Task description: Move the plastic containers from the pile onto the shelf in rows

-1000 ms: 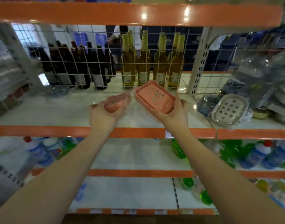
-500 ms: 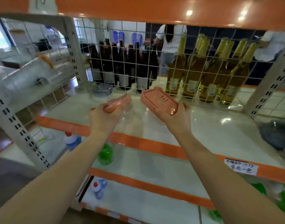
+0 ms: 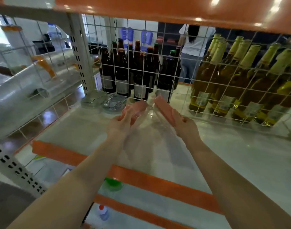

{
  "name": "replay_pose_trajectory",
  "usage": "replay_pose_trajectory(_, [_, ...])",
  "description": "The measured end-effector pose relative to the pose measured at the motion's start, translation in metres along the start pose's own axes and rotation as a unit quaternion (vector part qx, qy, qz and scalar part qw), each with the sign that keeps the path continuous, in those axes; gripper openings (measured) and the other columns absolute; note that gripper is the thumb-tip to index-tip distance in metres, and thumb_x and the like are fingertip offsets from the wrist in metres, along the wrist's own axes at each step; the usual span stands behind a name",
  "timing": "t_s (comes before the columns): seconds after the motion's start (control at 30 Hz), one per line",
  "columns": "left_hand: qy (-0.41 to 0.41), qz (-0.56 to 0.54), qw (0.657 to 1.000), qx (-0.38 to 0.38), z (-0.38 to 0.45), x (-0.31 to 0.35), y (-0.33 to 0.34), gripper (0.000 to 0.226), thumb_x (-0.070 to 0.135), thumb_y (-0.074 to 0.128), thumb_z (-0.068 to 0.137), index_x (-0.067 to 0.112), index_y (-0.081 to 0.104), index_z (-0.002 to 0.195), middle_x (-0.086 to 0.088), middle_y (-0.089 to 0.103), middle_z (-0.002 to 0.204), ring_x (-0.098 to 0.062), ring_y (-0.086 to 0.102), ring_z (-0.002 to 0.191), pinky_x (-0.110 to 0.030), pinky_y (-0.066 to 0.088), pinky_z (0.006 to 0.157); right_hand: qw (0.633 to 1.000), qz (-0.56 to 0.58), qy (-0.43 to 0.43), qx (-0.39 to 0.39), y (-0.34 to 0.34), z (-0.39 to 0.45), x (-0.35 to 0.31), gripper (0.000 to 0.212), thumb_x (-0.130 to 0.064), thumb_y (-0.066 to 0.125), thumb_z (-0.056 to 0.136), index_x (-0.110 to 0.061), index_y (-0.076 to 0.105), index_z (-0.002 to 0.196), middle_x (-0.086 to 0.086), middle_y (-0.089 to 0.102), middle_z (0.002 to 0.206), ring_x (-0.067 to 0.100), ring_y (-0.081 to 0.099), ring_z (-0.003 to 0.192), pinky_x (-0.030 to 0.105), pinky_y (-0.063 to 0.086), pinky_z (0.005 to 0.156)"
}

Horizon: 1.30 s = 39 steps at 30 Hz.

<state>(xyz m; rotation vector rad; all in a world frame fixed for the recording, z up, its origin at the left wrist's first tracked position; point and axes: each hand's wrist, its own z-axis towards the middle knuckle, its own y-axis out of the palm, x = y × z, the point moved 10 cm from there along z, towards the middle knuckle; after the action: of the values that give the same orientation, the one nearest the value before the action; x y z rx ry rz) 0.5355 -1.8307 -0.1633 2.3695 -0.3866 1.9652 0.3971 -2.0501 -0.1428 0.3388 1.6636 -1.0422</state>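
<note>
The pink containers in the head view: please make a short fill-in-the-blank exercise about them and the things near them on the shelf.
1. The left hand and the right hand each hold one ____ container, the left container and the right container.
2. Behind the wire grid, the dark brown bottles stand to the ____ of the yellow bottles.
3. The front edge of the shelf is coloured ____.

Missing words: pink; left; orange

blur: left hand (image 3: 120, 125) and right hand (image 3: 185, 125), grips unclear | blur: both pink containers (image 3: 164, 109), details unreadable | cut off: gold-capped bottles (image 3: 240, 83) at 3 o'clock | bottle labels illegible
</note>
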Motion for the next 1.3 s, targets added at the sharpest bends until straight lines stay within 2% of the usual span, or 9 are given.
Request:
replay_pose_trajectory(0.07, [-0.015, -0.003, 0.999, -0.028, 0.006, -0.003, 0.012, 0.064, 0.077, 0.055, 0.050, 0.022, 0.068, 0.079, -0.002, 0.066, 0.080, -0.019, 0.061, 0.076, -0.030, 0.047, 0.071, 1.000, -0.012, 0.001, -0.013, 0.003, 0.005, -0.001, 0.053, -0.058, 0.047, 0.089, -0.015, 0.051, 0.060, 0.002, 0.053, 0.062, 0.024, 0.054, 0.070, 0.034, 0.043, 0.072])
replay_pose_trajectory(0.13, [-0.026, -0.014, 0.998, -0.054, 0.010, -0.004, 0.023, 0.052, 0.065, 0.061, 0.069, 0.015, 0.068, 0.078, -0.004, 0.064, 0.072, -0.021, 0.059, 0.071, -0.030, 0.045, 0.068, 1.000, 0.010, 0.020, -0.018, 0.004, 0.006, 0.000, 0.054, -0.059, 0.048, 0.089, -0.009, 0.059, 0.072, 0.005, 0.061, 0.074, 0.024, 0.059, 0.078, 0.036, 0.051, 0.079])
replay_pose_trajectory(0.33, [-0.027, -0.027, 0.996, -0.086, 0.017, 0.002, 0.049, 0.053, 0.052, 0.041, 0.094, 0.009, 0.059, 0.069, -0.004, 0.056, 0.053, -0.020, 0.051, 0.053, -0.028, 0.041, 0.053, 0.979, 0.134, 0.149, -0.030, 0.007, -0.003, 0.025, 0.062, -0.065, 0.039, 0.091, -0.008, 0.065, 0.089, 0.013, 0.070, 0.085, 0.025, 0.067, 0.062, 0.031, 0.059, 0.055])
replay_pose_trajectory(0.47, [0.016, 0.073, 0.992, -0.106, 0.023, 0.002, 0.062, 0.041, 0.042, 0.046, 0.095, 0.007, 0.065, 0.086, -0.007, 0.063, 0.076, -0.021, 0.057, 0.066, -0.027, 0.042, 0.056, 0.988, 0.088, 0.125, 0.021, -0.009, -0.004, 0.025, 0.044, -0.048, 0.040, 0.097, -0.009, 0.059, 0.091, 0.010, 0.065, 0.078, 0.024, 0.063, 0.065, 0.033, 0.055, 0.063])
replay_pose_trajectory(0.57, [0.101, 0.141, 0.979, -0.106, 0.021, 0.017, 0.066, 0.040, 0.043, 0.052, 0.092, 0.007, 0.065, 0.101, -0.008, 0.070, 0.093, -0.025, 0.064, 0.084, -0.031, 0.048, 0.069, 0.993, 0.032, 0.072, 0.093, -0.027, -0.002, 0.019, 0.040, -0.039, 0.045, 0.096, -0.005, 0.057, 0.114, 0.003, 0.061, 0.087, 0.026, 0.060, 0.086, 0.040, 0.053, 0.082])
replay_pose_trajectory(0.73, [0.176, 0.233, 0.944, -0.152, -0.004, 0.041, 0.080, 0.055, 0.047, 0.060, 0.087, 0.016, 0.046, 0.130, 0.007, 0.059, 0.096, -0.009, 0.054, 0.072, -0.008, 0.036, 0.049, 0.997, -0.004, -0.020, 0.070, -0.022, -0.014, -0.010, 0.045, -0.035, 0.056, 0.093, -0.016, 0.048, 0.133, 0.002, 0.057, 0.112, 0.019, 0.054, 0.100, 0.025, 0.043, 0.073])
replay_pose_trajectory(0.87, [0.212, 0.312, 0.910, -0.170, -0.015, 0.052, 0.091, 0.066, 0.047, 0.066, 0.083, 0.023, 0.038, 0.137, -0.006, 0.048, 0.125, -0.026, 0.054, 0.111, -0.024, 0.037, 0.072, 0.991, -0.082, -0.064, 0.090, -0.020, -0.008, -0.019, 0.051, -0.036, 0.061, 0.089, -0.023, 0.047, 0.137, 0.011, 0.050, 0.133, 0.027, 0.049, 0.121, 0.027, 0.037, 0.094])
replay_pose_trajectory(1.07, [0.183, 0.319, 0.911, -0.189, -0.002, 0.045, 0.089, 0.063, 0.045, 0.072, 0.076, 0.019, 0.046, 0.126, -0.006, 0.065, 0.108, -0.027, 0.066, 0.092, -0.040, 0.056, 0.078, 0.995, -0.076, -0.013, 0.067, -0.002, 0.010, -0.009, 0.057, -0.044, 0.066, 0.083, -0.017, 0.048, 0.129, 0.009, 0.055, 0.123, 0.022, 0.057, 0.105, 0.026, 0.041, 0.080])
replay_pose_trajectory(1.3, [0.205, 0.326, 0.901, -0.202, 0.000, 0.044, 0.091, 0.050, 0.046, 0.072, 0.076, 0.021, 0.054, 0.115, 0.006, 0.067, 0.097, -0.017, 0.064, 0.084, -0.030, 0.051, 0.071, 0.992, -0.073, 0.024, 0.099, -0.003, 0.012, -0.004, 0.074, -0.042, 0.073, 0.078, -0.015, 0.035, 0.135, 0.010, 0.049, 0.125, 0.028, 0.054, 0.110, 0.028, 0.037, 0.081])
